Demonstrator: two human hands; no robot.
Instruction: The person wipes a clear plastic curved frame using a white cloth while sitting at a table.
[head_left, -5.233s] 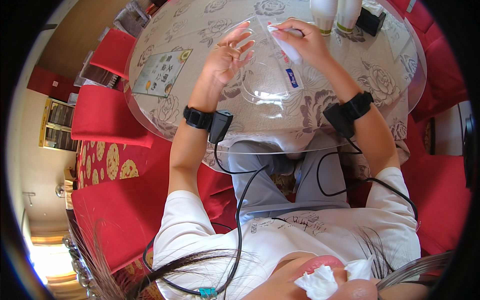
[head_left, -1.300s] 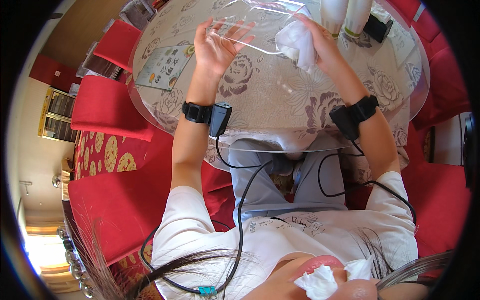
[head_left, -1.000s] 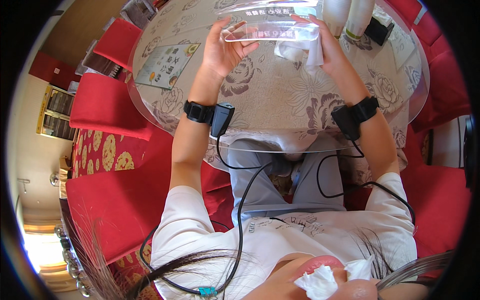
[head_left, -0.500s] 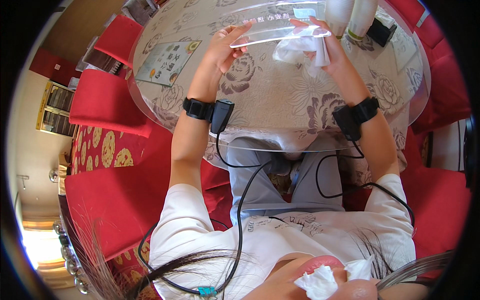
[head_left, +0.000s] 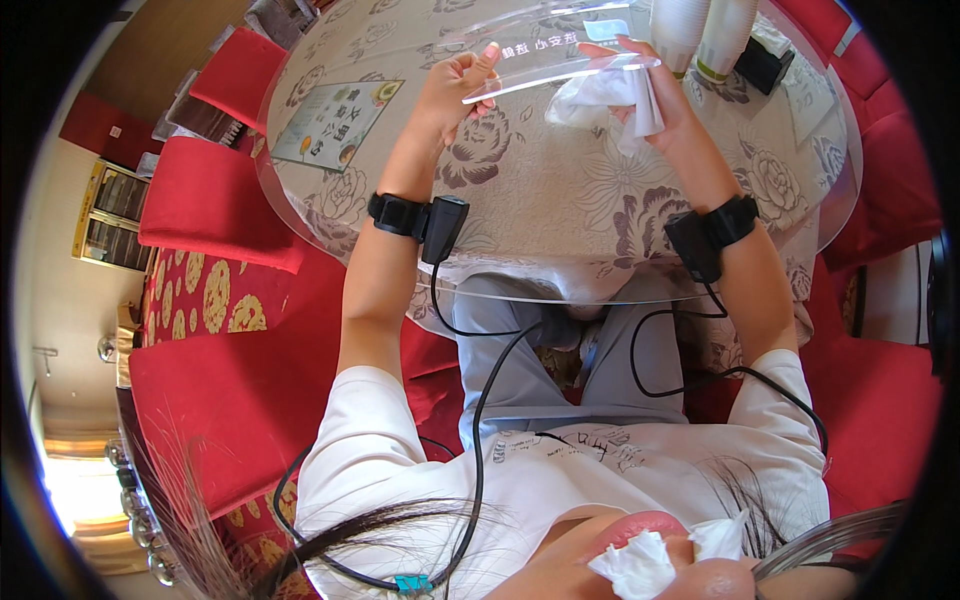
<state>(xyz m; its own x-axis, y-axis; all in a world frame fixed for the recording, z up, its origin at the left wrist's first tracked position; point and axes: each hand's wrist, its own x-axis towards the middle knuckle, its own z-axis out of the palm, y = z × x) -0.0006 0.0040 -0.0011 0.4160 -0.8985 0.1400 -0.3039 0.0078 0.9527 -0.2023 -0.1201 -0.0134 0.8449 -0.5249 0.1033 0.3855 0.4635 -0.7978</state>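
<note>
Over the far part of the table, I hold up a clear plastic panel (head_left: 545, 76) with white print and a pale blue-and-white patch at its right end. My left hand (head_left: 450, 97) grips the panel's left end, thumb raised along it. At the right end, my right hand (head_left: 672, 112) has its fingertips against the panel. A crumpled white cloth or tissue (head_left: 592, 98) is bunched in that same hand and hangs below the panel's near edge. Part of the right fingers is hidden behind the cloth.
The round table (head_left: 560, 215) has a flowered cloth under a clear top. A printed card (head_left: 335, 125) lies at left. Stacked paper cups (head_left: 722, 45) and a black tissue box (head_left: 763, 66) stand at far right. Red chairs (head_left: 215, 195) surround it. A black cable (head_left: 480, 420) runs from my wrist straps.
The panel has turned slightly in my hands, so its print shows at a different slant. My left thumb sits a little higher. The right hand and cloth have hardly moved.
</note>
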